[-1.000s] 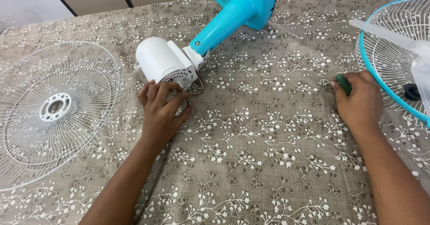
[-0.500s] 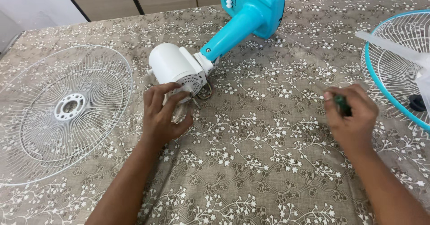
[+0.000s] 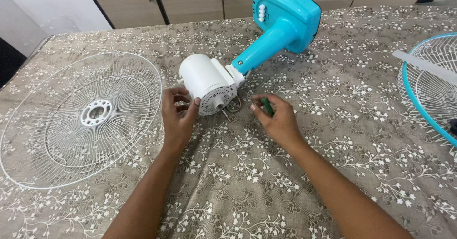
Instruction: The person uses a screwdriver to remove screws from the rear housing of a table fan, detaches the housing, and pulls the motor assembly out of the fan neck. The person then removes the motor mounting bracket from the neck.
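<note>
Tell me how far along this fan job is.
Done: the white wire fan guard lies flat on the patterned cloth, and the blue-rimmed wire guard lies apart at the right edge. In hand: the left hand steadies the white motor housing of the turquoise fan stand; the right hand holds a green-handled tool near its shaft. Left: both guards remain unattached.

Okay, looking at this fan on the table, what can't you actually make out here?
Head view only:
- Green tool: mostly wrapped by the right hand; its tip is hidden.
- Blue-rimmed grille: cut off by the right edge.
- Left hand: its palm side against the white motor housing faces away.
- Motor shaft: too small for detail.
</note>
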